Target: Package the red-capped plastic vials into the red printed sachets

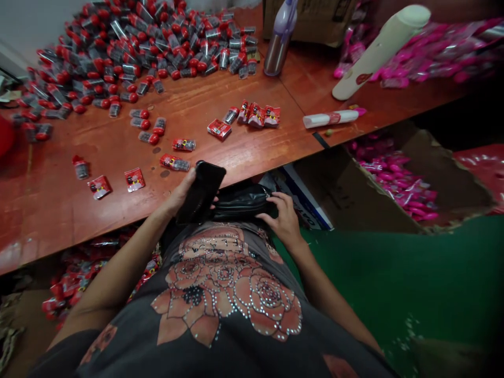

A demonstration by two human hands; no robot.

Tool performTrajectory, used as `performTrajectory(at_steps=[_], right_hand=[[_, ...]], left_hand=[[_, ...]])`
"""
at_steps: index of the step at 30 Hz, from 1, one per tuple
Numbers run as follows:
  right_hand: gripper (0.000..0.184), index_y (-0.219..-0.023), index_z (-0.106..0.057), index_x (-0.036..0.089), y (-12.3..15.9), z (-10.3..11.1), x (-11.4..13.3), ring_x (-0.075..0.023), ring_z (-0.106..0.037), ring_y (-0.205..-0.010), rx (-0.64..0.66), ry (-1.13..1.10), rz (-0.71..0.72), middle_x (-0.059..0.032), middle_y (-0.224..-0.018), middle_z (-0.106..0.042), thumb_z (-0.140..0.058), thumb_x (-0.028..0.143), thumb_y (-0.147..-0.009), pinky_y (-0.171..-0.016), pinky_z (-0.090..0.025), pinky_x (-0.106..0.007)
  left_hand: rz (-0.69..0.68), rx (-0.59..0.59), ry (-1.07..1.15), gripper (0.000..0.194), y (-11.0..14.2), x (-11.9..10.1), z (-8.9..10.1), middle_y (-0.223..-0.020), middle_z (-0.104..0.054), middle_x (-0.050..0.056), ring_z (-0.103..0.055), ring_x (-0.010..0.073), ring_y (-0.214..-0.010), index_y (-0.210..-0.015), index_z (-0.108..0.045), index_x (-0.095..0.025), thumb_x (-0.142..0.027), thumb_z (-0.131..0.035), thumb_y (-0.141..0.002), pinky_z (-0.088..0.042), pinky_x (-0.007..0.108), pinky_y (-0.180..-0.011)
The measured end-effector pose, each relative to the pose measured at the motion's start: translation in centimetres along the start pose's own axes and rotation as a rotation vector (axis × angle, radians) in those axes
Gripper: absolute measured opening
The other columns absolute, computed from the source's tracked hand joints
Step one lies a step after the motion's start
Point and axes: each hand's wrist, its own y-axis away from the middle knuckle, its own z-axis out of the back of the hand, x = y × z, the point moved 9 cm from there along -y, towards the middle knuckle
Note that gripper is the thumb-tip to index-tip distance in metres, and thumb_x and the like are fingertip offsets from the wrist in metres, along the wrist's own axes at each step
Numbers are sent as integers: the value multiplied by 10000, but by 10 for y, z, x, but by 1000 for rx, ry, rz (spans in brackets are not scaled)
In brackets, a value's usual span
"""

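Note:
My left hand [184, 191] is wrapped round a black smartphone [202, 189], held tilted over the table's front edge. Its dark face is turned toward me. Right behind the phone, at my waist, lies a black zippered pouch [240, 202]. My right hand [284, 214] grips the pouch's right end, with the fingertips by the zip and the thumb lower on its side. The phone hides the pouch's left part. On the table just beyond the phone are red-capped clear capsules with dark contents [175, 163] and small red printed packets [219, 129].
A large heap of red-capped capsules [129, 52] covers the table's back left. A purple-topped bottle [279, 42], a cream flask [380, 52] and a white tube [333, 118] are on the right. A cardboard box [378, 189] with pink pieces stands below the table edge.

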Motion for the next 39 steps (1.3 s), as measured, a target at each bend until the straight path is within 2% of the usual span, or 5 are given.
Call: performTrajectory(at_steps=[6,16,22,27,39], right_hand=[[454,-1092,-587,228,0,-1,-30,-270,-605,-1055,-48,-156,-148,-96,-1144,-604,-773,439,-736,-780,-563,-413],[349,-1198,-657,231,-8,-18,32,-294,-573,-1118,75,194,262,-127,-1166,-640,-659,347,-869,-958,-487,-499],[230,-1042,-724,233,-17,-35,50,-357,-405,-1365,228,101,292,-127,-1458,-467,-647,367,-871,-1110,-324,-627],[226,-1054,-712,282,-16,-32,35,-313,-523,-1236,172,-76,191,-88,-1294,-577,-667,362,-848,-1018,-451,-573],[283,-1048,-655,220,21,-26,-18,-280,-610,-1013,-130,-115,-10,-96,-1019,-628,-598,423,-860,-888,-541,-513]], left_hand=[[-29,-60,72,828,13,28,38,-957,-722,165,-691,281,-907,-1200,-631,-117,-789,-364,-797,-565,426,-795],[-112,-71,170,786,7,19,34,-944,-723,128,-687,249,-844,-1207,-603,-148,-783,-394,-793,-569,382,-732],[-188,156,-74,736,-2,-13,-49,-1004,-705,138,-666,245,-904,-1245,-591,-137,-720,-429,-826,-539,377,-796],[-517,386,-455,582,-10,-44,-130,-1204,-657,122,-576,280,-1151,-1236,-621,-192,-596,-545,-825,-430,424,-1009],[-676,402,-1170,667,-21,-7,-149,-1178,-599,141,-586,283,-1048,-1391,-523,-242,-616,-558,-840,-445,400,-917]])
